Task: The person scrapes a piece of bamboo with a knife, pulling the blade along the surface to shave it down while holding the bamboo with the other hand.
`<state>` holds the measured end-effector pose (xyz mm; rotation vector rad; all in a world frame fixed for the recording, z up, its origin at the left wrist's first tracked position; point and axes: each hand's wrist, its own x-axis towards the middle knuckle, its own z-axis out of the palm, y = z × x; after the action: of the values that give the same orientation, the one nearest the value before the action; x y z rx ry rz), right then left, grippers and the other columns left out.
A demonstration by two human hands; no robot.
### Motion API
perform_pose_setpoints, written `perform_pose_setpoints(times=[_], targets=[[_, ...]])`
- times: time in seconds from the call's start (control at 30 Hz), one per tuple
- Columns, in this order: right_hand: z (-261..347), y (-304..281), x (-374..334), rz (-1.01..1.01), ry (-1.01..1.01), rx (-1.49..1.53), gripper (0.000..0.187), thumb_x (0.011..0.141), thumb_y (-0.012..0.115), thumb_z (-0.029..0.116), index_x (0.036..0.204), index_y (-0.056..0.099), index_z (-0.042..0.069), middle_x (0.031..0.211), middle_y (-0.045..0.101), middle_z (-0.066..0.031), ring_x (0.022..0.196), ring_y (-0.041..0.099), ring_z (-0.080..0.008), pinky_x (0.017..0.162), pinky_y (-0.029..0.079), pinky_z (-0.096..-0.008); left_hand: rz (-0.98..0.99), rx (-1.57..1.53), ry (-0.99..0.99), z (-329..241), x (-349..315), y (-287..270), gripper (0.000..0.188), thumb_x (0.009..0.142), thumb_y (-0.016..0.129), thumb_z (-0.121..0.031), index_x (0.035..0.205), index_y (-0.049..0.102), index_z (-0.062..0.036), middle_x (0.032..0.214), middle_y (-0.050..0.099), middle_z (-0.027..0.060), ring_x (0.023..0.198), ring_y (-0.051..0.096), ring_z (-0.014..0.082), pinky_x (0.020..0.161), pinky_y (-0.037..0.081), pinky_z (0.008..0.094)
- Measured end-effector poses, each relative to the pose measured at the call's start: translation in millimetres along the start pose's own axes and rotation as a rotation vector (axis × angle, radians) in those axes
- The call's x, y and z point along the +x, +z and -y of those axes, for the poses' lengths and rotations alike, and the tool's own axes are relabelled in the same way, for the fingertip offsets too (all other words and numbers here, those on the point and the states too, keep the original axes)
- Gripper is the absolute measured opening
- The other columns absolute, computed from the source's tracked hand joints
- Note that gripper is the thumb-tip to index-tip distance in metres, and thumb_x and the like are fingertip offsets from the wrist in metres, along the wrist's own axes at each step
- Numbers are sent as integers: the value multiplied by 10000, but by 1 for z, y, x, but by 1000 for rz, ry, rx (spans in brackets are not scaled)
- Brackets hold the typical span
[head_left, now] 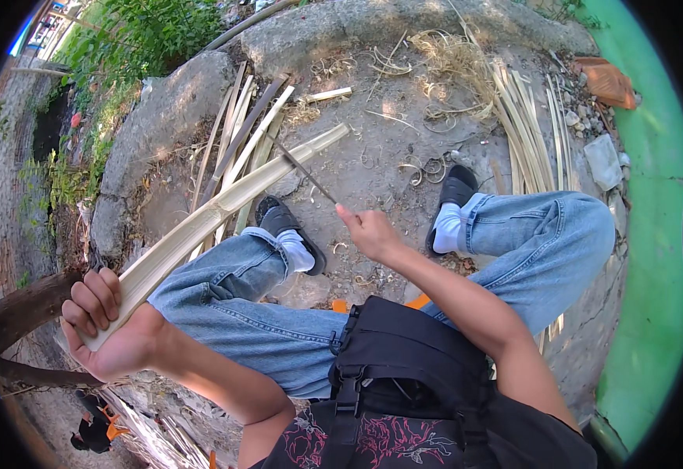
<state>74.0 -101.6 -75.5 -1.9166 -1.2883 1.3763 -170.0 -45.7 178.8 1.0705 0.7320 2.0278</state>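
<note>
My left hand point(119, 332) is closed round the near end of a long, pale split bamboo piece point(215, 209). The piece slants up and away to the right, over my left leg, and its far end hangs above the ground. My right hand point(371, 236) grips a knife whose narrow dark blade point(309, 177) lies across the bamboo near that far end. The knife's handle is hidden inside my fist.
Split bamboo lengths point(241, 133) lean by my left foot; a bundle of thin strips point(517, 117) lies to the right. Curled shavings point(455, 66) litter the ground. Rough concrete edging point(158, 117) runs left and far, a green wall point(646, 328) right, a branch point(25, 313) left.
</note>
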Motion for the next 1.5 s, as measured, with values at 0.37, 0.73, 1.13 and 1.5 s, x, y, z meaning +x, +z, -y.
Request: perform_pose_setpoints(times=[0.37,0.73,1.13,1.5], targets=[[-22,0,44,-11,50,-79,745,863,397,607,587,565,-64,549,519,-272,563,563,-402,590,423,-477,-115,84,33,3,5,-3,270,779,387,-152,571,216,-170,546,192,-10,497,191,103,517,197,271],[-51,18,65,-101,-114,24,761,879,382,606,544,513,-66,486,452,-209,473,464,-292,526,392,-434,-78,25,2,1,11,-9,271,788,394,-153,578,223,-165,557,197,-6,511,201,104,516,191,272],[-26,13,73,111,-98,-17,746,859,375,627,652,619,-47,658,584,-291,714,611,-421,678,455,-459,-254,101,34,0,18,-22,268,784,386,-153,573,222,-161,547,187,-4,495,200,105,500,193,265],[-114,27,118,-50,-93,-35,763,856,387,638,631,548,-73,580,522,-261,601,558,-318,649,433,-442,-232,79,25,0,22,-19,259,789,384,-168,586,223,-158,544,193,-5,486,191,104,493,187,266]])
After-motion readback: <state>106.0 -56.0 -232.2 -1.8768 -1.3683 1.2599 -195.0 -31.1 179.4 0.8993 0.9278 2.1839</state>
